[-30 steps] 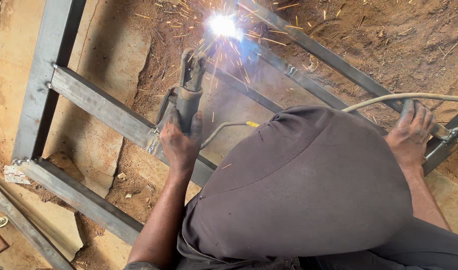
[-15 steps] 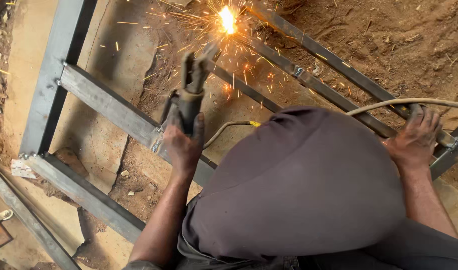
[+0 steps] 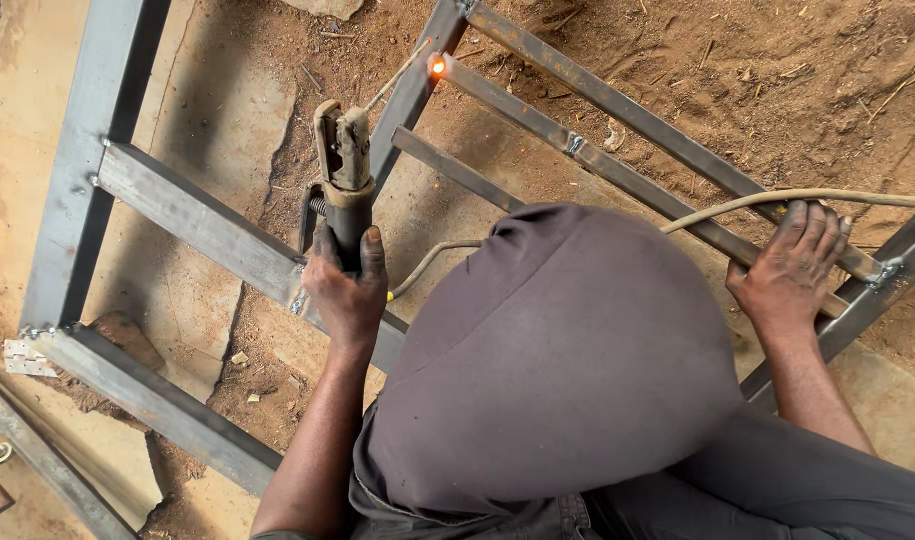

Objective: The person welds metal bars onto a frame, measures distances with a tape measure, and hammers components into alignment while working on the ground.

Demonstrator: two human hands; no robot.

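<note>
Fingers of the left hand (image 3: 349, 290) are clamped round the electrode holder (image 3: 342, 175), its rod (image 3: 397, 78) pointed at a glowing weld spot (image 3: 438, 67) on the steel frame (image 3: 227, 235), while the right hand (image 3: 792, 268) is laid flat, fingers apart, on a frame bar with the cable (image 3: 777, 200) just beside it. A burn is judged likely if bare skin touches the hot spot or rod, and the cable could be snagged and the rod dragged off. No packages, labels or signs are seen; only a pale hinge (image 3: 19, 356) lies at the left edge.
</note>
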